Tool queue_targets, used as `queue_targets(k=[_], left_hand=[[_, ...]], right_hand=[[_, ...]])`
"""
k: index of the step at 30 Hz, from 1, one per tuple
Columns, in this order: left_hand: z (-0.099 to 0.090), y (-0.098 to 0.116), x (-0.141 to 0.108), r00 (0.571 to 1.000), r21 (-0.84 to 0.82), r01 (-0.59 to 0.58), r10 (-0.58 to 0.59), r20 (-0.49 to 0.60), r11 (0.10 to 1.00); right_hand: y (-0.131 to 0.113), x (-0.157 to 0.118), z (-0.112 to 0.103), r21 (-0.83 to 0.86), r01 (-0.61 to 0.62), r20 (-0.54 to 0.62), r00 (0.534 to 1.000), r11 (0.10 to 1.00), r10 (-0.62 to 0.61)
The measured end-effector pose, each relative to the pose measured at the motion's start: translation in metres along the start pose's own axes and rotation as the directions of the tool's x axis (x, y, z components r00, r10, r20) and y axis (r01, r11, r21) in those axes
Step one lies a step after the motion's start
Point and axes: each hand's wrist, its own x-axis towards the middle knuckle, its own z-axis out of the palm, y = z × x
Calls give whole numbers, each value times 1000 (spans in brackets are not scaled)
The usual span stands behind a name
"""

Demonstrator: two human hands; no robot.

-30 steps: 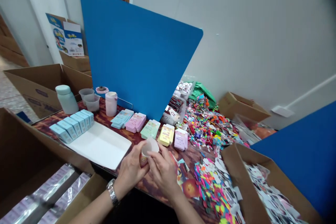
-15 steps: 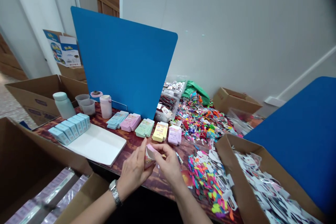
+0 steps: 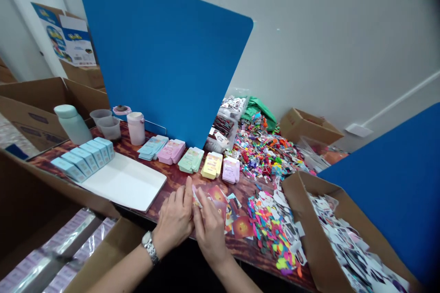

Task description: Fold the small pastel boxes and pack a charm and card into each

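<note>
My left hand (image 3: 174,214), with a watch on its wrist, is closed around a small pink carton (image 3: 196,196) above the table's front part. From the other side my right hand (image 3: 209,223) presses its fingers against the same carton. Most of the carton is hidden between the fingers. Glossy picture cards (image 3: 242,226) lie on the table just right of my right hand. Beyond the hands stand stacks of flat cartons: blue (image 3: 153,147), pink (image 3: 171,151), green (image 3: 191,160), yellow (image 3: 211,165) and lilac (image 3: 231,170).
A white tray (image 3: 134,185) carries a row of light-blue boxes (image 3: 84,159) at the left. Bottles and plastic cups (image 3: 110,127) stand behind it. To the right lie colourful small pieces (image 3: 271,224) beside a cardboard box (image 3: 311,229) of white cutouts. A blue divider (image 3: 165,55) rises behind.
My right hand has closed over the carton, whose open top showed before. The cards right of it are now more exposed. The camera view has shifted slightly.
</note>
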Motion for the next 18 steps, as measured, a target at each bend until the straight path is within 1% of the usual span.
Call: queue_targets(k=[1, 2, 3, 4, 5, 6, 7, 8, 9, 10, 11, 12, 13, 14, 15, 16, 17, 18], left_hand=[[-1, -4, 1, 1000, 2, -22, 22, -11, 1000], [-2, -8, 1, 998, -1, -53, 52, -42, 999], [-3, -12, 1, 992, -16, -89, 87, -92, 996], [-3, -16, 1, 982, -53, -120, 111, -155, 991], [-2, -19, 1, 971, -123, -140, 112, -211, 982], [-1, -22, 0, 968, -227, -140, 86, -235, 964], [2, -23, -1, 975, -348, -119, 43, -218, 930], [5, -23, -3, 986, -467, -77, -2, -167, 881], [10, -22, -4, 995, -571, -20, -42, -95, 821], [14, -21, -5, 997, -648, 44, -76, -21, 760], [18, -20, -6, 994, -699, 103, -104, 41, 708], [22, -20, -6, 987, -727, 155, -134, 87, 669], [26, -20, -5, 980, -737, 197, -162, 120, 646], [30, -20, -4, 972, -734, 233, -187, 145, 639], [33, -20, -3, 965, -719, 260, -206, 163, 644], [36, -20, -1, 960, -700, 277, -216, 177, 658], [39, -20, 1, 957, -679, 290, -215, 195, 674], [41, -19, 3, 954, -661, 300, -208, 217, 688]], right_hand=[[4, 4, 0, 45, -63, 15, 998, 997, 62], [9, 9, 1, 95, -142, 6, 990, 985, 142], [14, 14, 1, 156, -227, -25, 972, 961, 234], [18, 18, 3, 232, -311, -65, 940, 922, 334], [21, 20, 5, 322, -387, -89, 897, 864, 434], [23, 21, 9, 417, -448, -72, 851, 791, 520], [23, 21, 14, 507, -492, -18, 815, 708, 580], [24, 19, 19, 577, -524, 56, 791, 626, 610], [24, 15, 23, 621, -546, 129, 779, 562, 613], [25, 11, 24, 637, -562, 191, 778, 528, 598], [27, 7, 23, 626, -572, 234, 786, 530, 573], [32, 3, 18, 584, -577, 255, 799, 572, 545], [40, -1, 9, 500, -574, 268, 814, 648, 515], [50, -4, -2, 374, -557, 276, 830, 741, 485], [62, -6, -16, 208, -522, 283, 841, 827, 460], [76, -8, -29, 10, -464, 296, 847, 886, 441], [90, -9, -42, -183, -404, 320, 838, 896, 443], [103, -10, -51, -352, -344, 360, 809, 871, 465]])
